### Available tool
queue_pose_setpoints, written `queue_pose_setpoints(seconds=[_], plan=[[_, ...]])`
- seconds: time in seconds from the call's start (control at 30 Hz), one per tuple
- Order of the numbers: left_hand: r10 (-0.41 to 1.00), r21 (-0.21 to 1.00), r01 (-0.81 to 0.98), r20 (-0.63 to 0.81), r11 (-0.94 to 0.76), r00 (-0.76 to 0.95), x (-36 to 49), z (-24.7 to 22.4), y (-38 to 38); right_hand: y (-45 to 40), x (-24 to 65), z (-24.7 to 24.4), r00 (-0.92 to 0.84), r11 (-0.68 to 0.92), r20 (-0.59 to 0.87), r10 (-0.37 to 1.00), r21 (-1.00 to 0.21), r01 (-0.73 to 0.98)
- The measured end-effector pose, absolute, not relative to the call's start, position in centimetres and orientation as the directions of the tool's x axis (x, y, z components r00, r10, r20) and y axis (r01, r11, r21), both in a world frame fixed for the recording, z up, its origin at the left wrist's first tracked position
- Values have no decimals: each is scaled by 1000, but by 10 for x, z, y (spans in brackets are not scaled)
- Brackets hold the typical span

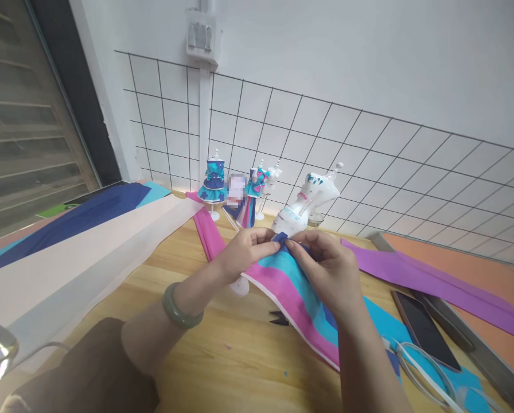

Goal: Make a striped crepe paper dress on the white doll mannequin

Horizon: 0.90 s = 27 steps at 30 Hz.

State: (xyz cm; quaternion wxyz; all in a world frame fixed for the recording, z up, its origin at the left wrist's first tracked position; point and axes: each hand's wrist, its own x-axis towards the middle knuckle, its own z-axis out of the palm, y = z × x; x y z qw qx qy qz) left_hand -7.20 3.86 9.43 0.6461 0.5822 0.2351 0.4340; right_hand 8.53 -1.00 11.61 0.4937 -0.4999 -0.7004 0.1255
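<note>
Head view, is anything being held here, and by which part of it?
Yes: the left hand and right hand both pinch the striped cloth at its dark blue upper end.

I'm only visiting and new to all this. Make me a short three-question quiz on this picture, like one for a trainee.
1. Multiple choice: which wrist wears the green bangle?
A) Right
B) Left
C) Both

2. True or false: the smartphone lies nearer the right hand than the left hand.

3. Fill in: both hands hold the striped fabric near the largest white ____.

Key:
1. B
2. True
3. Mannequin
</note>
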Motion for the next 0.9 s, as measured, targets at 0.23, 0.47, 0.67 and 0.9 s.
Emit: queue_pose_setpoints(seconds=[0.23, 0.47, 0.67, 0.9], plan=[[845, 939, -345, 193, -11, 499, -68, 96, 34, -10, 85, 115, 33, 443, 558, 829, -692, 570], [850, 923, -385, 203, 0, 486, -66, 95, 32, -11, 84, 114, 53, 443, 563, 825, -702, 558], [835, 918, -397, 236, -23, 497, -65, 92, 33, -9, 83, 114, 64, 447, 561, 826, -719, 532], [836, 914, -397, 281, -83, 472, -65, 95, 29, -11, 80, 120, 78, 426, 499, 863, -801, 420]])
